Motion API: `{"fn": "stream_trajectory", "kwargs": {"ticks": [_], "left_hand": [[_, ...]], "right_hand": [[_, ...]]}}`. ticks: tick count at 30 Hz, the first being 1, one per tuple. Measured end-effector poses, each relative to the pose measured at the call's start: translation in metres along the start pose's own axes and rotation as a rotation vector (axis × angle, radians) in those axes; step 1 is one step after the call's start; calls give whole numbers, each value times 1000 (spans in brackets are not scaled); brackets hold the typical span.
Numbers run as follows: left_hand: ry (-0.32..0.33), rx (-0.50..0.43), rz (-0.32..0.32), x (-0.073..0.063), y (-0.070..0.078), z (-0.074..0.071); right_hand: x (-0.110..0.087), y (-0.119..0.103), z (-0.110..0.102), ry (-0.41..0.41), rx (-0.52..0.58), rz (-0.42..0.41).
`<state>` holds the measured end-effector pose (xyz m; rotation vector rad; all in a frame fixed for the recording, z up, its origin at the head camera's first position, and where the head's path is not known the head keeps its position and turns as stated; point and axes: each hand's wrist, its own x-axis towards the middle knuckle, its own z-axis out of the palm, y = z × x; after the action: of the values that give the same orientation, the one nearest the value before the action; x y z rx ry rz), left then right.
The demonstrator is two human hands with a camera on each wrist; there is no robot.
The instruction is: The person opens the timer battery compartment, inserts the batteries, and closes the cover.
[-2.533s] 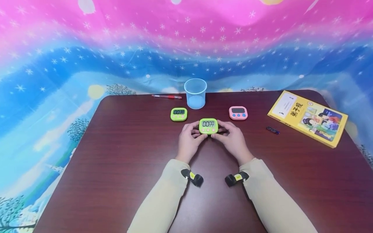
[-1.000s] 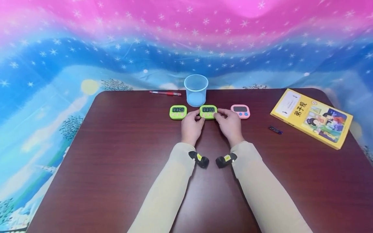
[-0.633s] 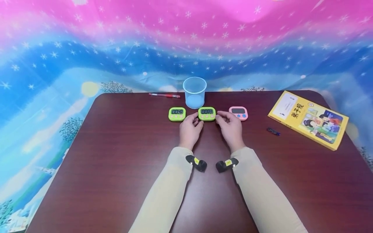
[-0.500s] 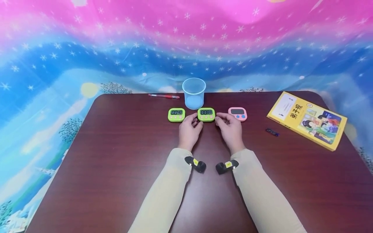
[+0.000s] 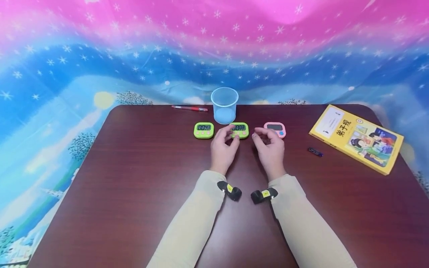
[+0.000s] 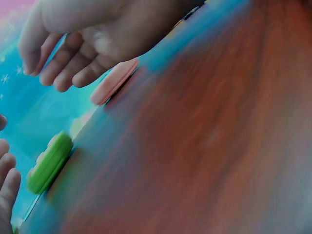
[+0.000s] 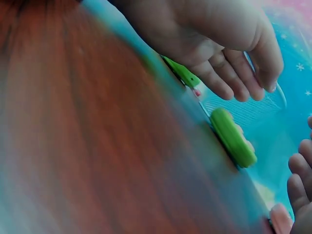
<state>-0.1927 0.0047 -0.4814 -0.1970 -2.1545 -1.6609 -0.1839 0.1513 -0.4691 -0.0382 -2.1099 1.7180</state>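
Observation:
A lime-green digital timer (image 5: 245, 128) reading 0003 rests on the table, between another green timer (image 5: 203, 130) reading 0041 and a pink timer (image 5: 277, 127) with a blank screen. My left hand (image 5: 222, 149) is raised just in front of the middle timer, fingers loosely bent, covering its left side in the head view. My right hand (image 5: 271, 150) hovers to that timer's right and hides part of the pink one; it holds nothing. Both wrist views show the middle timer (image 6: 50, 163) standing free, with bent fingers (image 7: 298, 183) apart from it.
Behind the timers stands a blue mesh-sided cup (image 5: 225, 108), a red pen (image 5: 189, 108) lying to its left. To the right are a small dark clip-like item (image 5: 315, 152) and a yellow book (image 5: 356, 139). A patterned cloth (image 5: 161, 56) hangs past the table's far edge.
Both hands have set the green timer down in line with the other two and released it, drawing slightly back. Its display has gone from 0000 to 0003.

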Motion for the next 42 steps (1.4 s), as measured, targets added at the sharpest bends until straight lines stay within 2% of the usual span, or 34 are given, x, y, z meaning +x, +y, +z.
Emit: {"fn": "stream_trajectory", "kwargs": {"ticks": [4,8,12,19,27,31,35,38,42], "left_hand": [[-31,19,59,-8,5,15],[-84,48,72,-16,13,34],[-130,46,37,-19,18,47],[-207,190,-30,-18,22,53],[-324,397,-121,-12,27,61],[-359,469,-114,-10,28,66],[-407,527,-63,-9,29,69],[-450,530,-21,-7,30,70],[-476,497,-21,-7,29,71]], "right_hand": [[-1,-19,-8,20,-18,-57],[7,-10,-20,35,-44,-93],[16,6,-27,48,-86,-68],[27,14,-35,24,-175,7],[36,18,-48,-72,-279,124],[37,18,-55,-150,-363,194],[37,16,-60,-197,-412,241],[38,16,-63,-202,-426,240],[38,19,-67,-187,-421,212]]}}
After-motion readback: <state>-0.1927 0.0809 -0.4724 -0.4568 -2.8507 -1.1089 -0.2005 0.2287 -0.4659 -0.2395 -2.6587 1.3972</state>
